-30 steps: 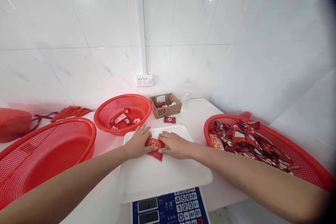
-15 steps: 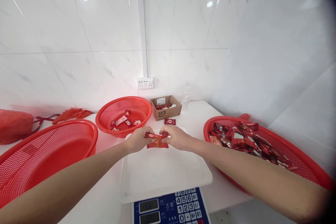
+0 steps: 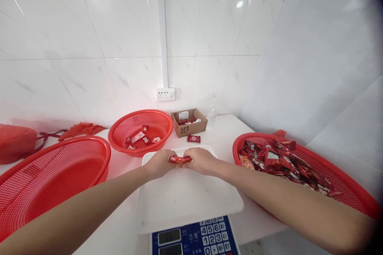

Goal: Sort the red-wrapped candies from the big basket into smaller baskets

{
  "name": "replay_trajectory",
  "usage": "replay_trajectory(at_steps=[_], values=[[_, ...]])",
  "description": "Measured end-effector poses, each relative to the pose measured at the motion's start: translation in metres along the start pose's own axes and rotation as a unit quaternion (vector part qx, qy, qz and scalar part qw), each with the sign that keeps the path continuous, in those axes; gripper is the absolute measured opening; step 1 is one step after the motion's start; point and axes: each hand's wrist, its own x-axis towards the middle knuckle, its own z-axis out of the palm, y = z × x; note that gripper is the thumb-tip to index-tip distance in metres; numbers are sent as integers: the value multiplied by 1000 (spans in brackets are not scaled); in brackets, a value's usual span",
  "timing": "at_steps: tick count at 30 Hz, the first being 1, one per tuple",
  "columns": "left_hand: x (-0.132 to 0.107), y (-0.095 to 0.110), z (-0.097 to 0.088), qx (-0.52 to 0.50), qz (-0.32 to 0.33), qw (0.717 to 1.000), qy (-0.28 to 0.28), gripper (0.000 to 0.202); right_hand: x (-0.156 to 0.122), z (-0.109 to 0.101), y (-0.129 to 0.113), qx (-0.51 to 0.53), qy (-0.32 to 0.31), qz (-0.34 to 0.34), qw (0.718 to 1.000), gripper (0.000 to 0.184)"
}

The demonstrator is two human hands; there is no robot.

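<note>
We pinch a red-wrapped candy by its ends, left hand and right hand closed on it over the white scale tray; it calls for a steady hold.

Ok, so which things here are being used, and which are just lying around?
Being used:
red sweet packet, pinched between left hand and right hand, above the white scale platform

Just nearby:
full red basket, smaller red basket, big red basket, cardboard box, red bag
</note>
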Motion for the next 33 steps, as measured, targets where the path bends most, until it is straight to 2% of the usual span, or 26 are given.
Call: replay_trajectory(at_steps=[12, 19, 24, 28, 30, 33], values=[[-1, 0, -3, 100, 21, 994, 32, 12, 1, -4, -9, -93, 14, -69, 993, 17], [-4, -4, 3, 80, 40, 995, 33, 10, 2, 3, -9, -94, 15, -100, 990, 10], [4, -9, -4, 28, 25, 999, 2, 6, 8, 1, -3, -37, -1, -60, 998, 12], [6, -16, -8, 12, 10, 1000, -3, 24, 15, 3, 11, 19, -30, -40, 999, 19], [4, -19, -6, 31, 11, 999, 18, 38, 16, 4, 14, 27, -12, -30, 999, 18], [0, -22, -1, 79, 35, 995, 41, 53, 15, 3, 11, 6, 35, -10, 999, 27]])
